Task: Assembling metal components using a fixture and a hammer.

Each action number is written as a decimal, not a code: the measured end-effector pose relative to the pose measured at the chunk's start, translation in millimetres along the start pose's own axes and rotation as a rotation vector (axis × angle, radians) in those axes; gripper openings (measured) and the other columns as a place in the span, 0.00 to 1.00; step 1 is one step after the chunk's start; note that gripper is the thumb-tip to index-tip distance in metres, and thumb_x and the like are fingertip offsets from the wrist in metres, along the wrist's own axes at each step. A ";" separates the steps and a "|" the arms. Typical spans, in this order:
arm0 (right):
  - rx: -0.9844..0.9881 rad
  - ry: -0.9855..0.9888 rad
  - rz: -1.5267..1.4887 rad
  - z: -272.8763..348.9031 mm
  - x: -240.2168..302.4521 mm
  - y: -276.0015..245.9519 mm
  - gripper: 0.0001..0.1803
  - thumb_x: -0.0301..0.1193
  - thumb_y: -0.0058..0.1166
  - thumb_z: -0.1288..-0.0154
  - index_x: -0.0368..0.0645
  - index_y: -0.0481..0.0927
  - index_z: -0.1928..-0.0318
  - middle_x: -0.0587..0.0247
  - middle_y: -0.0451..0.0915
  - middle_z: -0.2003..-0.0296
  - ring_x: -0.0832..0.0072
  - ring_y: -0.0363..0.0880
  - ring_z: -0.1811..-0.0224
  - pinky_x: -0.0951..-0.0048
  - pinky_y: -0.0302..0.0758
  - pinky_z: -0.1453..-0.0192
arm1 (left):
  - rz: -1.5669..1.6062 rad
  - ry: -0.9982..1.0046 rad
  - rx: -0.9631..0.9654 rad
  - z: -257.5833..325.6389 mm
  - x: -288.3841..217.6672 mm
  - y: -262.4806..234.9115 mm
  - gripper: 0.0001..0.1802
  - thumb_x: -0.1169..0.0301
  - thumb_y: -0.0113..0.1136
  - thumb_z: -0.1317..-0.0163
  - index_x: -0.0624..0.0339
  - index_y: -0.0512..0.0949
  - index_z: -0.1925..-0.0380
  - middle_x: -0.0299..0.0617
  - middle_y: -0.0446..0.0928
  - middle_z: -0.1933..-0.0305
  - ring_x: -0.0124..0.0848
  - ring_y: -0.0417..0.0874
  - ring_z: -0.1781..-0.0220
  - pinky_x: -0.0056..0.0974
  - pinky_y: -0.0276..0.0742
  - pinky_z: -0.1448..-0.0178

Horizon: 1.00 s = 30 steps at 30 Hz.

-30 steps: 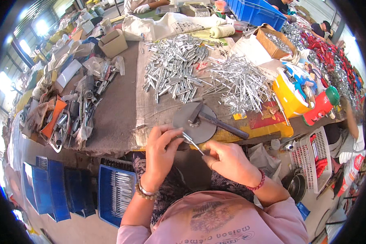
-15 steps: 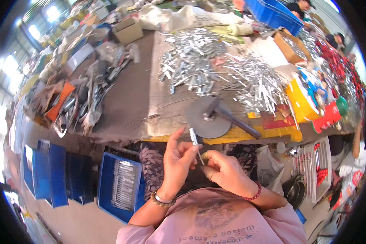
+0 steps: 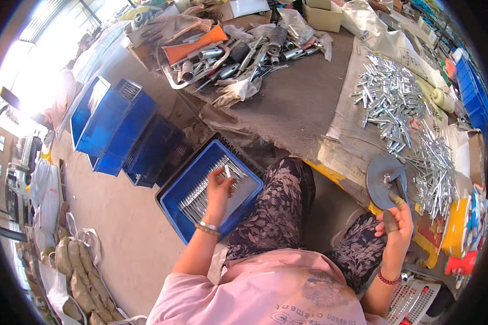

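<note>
My left hand [image 3: 219, 194] is over a blue plastic bin [image 3: 185, 230], its fingers pinched on a slim silvery metal tube [image 3: 228, 171]. Beneath it, similar metal pieces [image 3: 196, 196] lie side by side in a row inside the bin. My right hand [image 3: 397, 221] is raised at the table's front edge, palm partly showing and fingers loosely apart, with nothing visible in it. Its fingertips overlap a round grey metal disc [image 3: 377, 181] on the table. The hammer on that disc is mostly hidden by the hand.
Loose silvery tubes [image 3: 387, 97] and thin rods [image 3: 434, 168] are heaped on the table. Tools and an orange-handled item [image 3: 195, 44] crowd its far left. Stacked blue bins [image 3: 114, 127] stand on the floor at left. A yellow container [image 3: 454, 227] sits at right.
The view has swung left. My hands, together around the metal piece before, are now apart: the left carried it over the blue bin, while the right let go and moved toward the disc.
</note>
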State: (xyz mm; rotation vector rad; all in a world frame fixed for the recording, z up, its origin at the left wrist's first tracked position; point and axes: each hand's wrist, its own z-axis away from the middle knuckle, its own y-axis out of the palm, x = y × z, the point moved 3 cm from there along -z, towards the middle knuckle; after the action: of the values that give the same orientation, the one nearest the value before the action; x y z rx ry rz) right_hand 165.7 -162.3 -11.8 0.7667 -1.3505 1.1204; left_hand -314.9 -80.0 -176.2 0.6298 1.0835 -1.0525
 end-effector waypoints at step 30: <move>0.120 -0.011 -0.065 4.7 7.3 9.9 0.17 0.23 0.61 0.19 0.37 0.82 0.34 0.64 0.90 0.58 0.86 0.84 0.63 0.80 0.82 0.60 | -0.209 0.810 -0.090 -29.0 -147.0 57.5 0.08 0.69 0.66 0.20 0.62 0.84 0.51 0.33 0.80 0.61 0.20 0.76 0.64 0.29 0.76 0.59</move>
State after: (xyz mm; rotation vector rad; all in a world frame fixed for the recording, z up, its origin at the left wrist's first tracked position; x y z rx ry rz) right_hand 153.9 -162.2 -5.8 0.8989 -1.2666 1.1547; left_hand -287.4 21.8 -55.3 0.9170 1.9212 -0.9265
